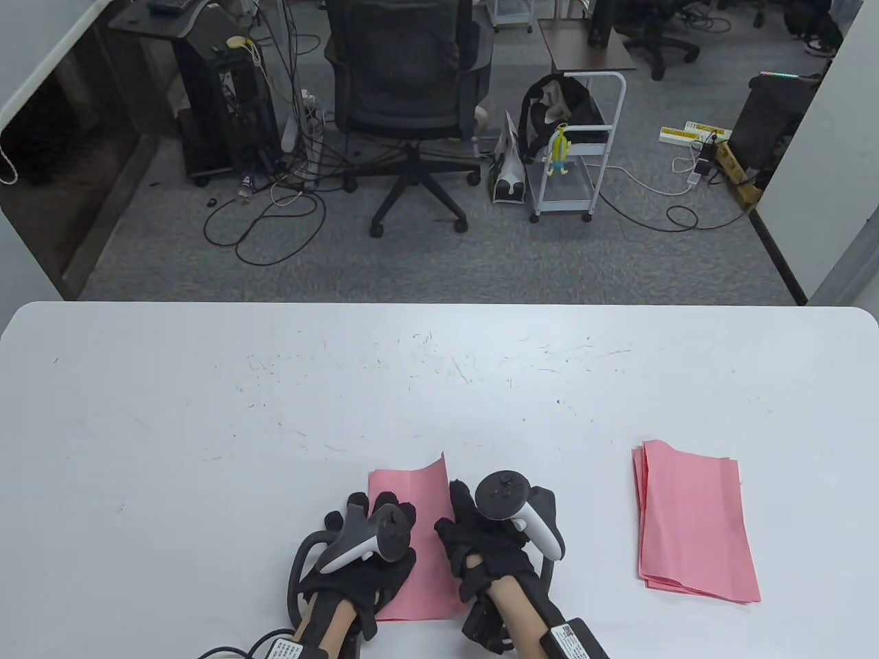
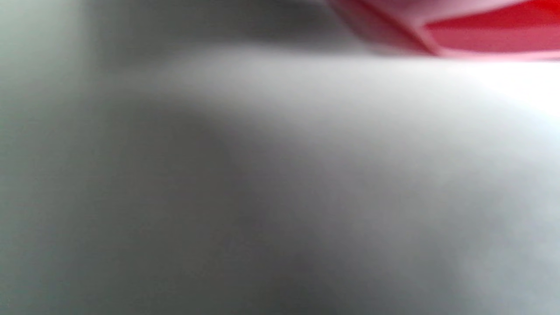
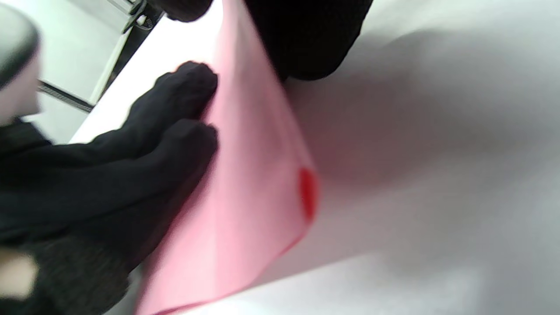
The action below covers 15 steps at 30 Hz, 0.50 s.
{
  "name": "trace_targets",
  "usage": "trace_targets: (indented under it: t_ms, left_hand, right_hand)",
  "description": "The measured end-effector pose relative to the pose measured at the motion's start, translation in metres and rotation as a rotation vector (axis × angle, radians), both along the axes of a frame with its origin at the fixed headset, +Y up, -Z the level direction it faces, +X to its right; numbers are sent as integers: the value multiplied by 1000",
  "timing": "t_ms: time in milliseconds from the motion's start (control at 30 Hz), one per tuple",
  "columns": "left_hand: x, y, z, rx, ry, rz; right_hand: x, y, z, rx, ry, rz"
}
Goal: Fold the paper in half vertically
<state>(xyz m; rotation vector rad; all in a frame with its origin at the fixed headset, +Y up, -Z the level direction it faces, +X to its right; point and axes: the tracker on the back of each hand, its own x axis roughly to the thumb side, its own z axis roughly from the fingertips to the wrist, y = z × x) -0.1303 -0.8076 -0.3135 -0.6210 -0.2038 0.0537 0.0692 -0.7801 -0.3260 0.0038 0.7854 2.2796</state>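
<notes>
1. Looking down at the white table (image 1: 206,412), I see my pink paper (image 1: 412,494) lying near the front edge, between my two gloved hands.
2. My left hand (image 1: 364,549) lies on the sheet's left part, its fingers (image 3: 183,109) straight and pressing flat on the pink surface.
3. My right hand (image 1: 481,542) sits at the sheet's right edge; that edge stands up off the table, and the fingers there appear to pinch it, though the tracker (image 1: 515,511) hides much of the grip.
4. My left wrist camera gives only blur, with a strip of pink at the top.
5. A stack of pink sheets (image 1: 693,525) rests well apart, to the right.
</notes>
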Motion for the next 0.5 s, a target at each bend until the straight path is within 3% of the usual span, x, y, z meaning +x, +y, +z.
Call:
trace_targets:
  t_ms: [233,500]
  left_hand:
    - [0,0,0,4,-1,-4]
    - [-1,13,-3,36,9,-13]
  right_hand:
    - [1,-5,1,60,-57,98]
    - [4,-8,2,55,-65,62]
